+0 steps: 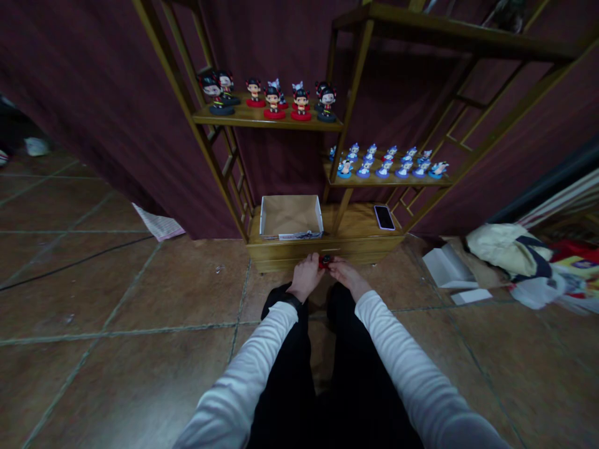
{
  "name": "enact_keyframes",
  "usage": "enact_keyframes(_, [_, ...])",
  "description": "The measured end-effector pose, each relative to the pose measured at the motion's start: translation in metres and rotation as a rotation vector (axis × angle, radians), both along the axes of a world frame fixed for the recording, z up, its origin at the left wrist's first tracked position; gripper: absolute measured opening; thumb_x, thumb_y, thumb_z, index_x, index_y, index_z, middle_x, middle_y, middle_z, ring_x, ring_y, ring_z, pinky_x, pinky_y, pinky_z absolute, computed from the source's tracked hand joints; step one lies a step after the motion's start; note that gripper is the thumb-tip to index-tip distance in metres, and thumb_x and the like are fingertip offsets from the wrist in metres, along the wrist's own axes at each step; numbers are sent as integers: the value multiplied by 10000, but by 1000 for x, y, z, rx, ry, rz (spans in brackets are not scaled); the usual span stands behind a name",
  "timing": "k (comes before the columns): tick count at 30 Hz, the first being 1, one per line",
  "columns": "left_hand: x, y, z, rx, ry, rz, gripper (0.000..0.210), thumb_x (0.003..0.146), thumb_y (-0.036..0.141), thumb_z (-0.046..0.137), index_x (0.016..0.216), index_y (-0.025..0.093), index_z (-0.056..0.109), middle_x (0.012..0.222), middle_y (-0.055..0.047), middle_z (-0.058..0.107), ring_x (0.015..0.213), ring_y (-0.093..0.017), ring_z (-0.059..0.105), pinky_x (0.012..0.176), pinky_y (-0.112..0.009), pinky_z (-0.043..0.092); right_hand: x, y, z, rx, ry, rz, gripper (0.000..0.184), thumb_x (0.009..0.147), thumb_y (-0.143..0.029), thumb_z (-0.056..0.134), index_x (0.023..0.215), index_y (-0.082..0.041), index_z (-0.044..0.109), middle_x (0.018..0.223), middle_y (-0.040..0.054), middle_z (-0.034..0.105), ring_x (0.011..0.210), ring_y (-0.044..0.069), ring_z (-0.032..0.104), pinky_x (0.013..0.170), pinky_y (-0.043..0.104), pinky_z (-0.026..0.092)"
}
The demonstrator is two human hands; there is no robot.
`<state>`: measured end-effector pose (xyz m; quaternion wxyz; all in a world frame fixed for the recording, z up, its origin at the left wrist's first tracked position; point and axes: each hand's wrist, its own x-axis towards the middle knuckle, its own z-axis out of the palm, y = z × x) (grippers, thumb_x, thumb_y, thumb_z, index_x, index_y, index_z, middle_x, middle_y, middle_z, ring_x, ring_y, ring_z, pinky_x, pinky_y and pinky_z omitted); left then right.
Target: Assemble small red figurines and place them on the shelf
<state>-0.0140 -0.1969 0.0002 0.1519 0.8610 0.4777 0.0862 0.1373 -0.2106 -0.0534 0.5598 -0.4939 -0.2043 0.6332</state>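
A small figurine with black and red parts (324,260) is held between my two hands, low in front of the cabinet. My left hand (306,275) closes on its left side, and my right hand (345,274) grips it from the right. Fingers cover much of it. Just beyond my hands, a shallow open cardboard box (291,215) rests on the cabinet's lower top. Several black-haired figurines on red or dark bases (301,105) stand on the upper left shelf. Blue and white figurines (384,167) are lined up in rows on the right shelf.
A phone (384,217) lies on the wooden cabinet (318,249), right of the box. White carton pieces (448,267), a cream bag (509,249) and plastic bags are on the floor at right. Paper (156,224) and a black cable (79,263) lie at left. Dark curtains hang behind.
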Motion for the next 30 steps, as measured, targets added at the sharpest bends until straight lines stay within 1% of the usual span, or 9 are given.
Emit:
enact_keyframes(4, [1,-2,-1,57,8,-18,267,849,257,536,1086,178,443,1070,-105,573,984,-227,585,815,-319,430,0,-1,1,19,24,5,264,602,-4,544,756,-203,625,710,-25,704,654,111,643,637,213,493])
enact_keyframes(10, [2,-2,-4,122,20,-63,212,876,212,473,1081,154,478,1036,-113,576,956,-229,586,823,-337,427,0,-1,4,-7,41,-4,259,658,4,514,776,-210,602,702,-12,707,646,123,659,677,255,522])
enact_keyframes(14, [2,0,-4,116,19,-92,255,887,190,447,1137,154,484,1038,-112,577,946,-223,592,826,-334,429,0,-1,8,-41,20,7,229,683,-19,529,794,-205,602,692,0,704,640,144,670,710,307,540])
enact_keyframes(17, [1,1,-4,113,14,-110,295,891,175,434,1183,157,475,1052,-112,575,954,-219,593,836,-333,433,1,0,8,-37,13,24,196,690,-43,541,786,-201,607,691,3,702,642,150,674,719,322,546])
enact_keyframes(20, [1,1,-4,110,19,-98,336,891,149,419,1224,162,460,1071,-109,572,972,-208,589,855,-321,433,1,1,6,-26,-8,38,196,681,-50,551,779,-209,610,710,-1,703,663,145,675,725,312,545])
enact_keyframes(23, [0,1,-6,122,17,-90,368,888,123,400,1250,168,451,1074,-101,571,978,-200,587,859,-309,437,2,2,3,-28,-39,17,238,656,-33,549,785,-221,616,725,-17,700,675,130,665,721,283,538])
enact_keyframes(30, [-2,3,-9,130,-5,-110,415,877,107,404,1286,170,432,1106,-106,558,982,-199,584,860,-308,443,1,2,-1,-5,-19,-14,280,594,15,533,748,-207,605,764,-17,684,760,133,660,822,318,526])
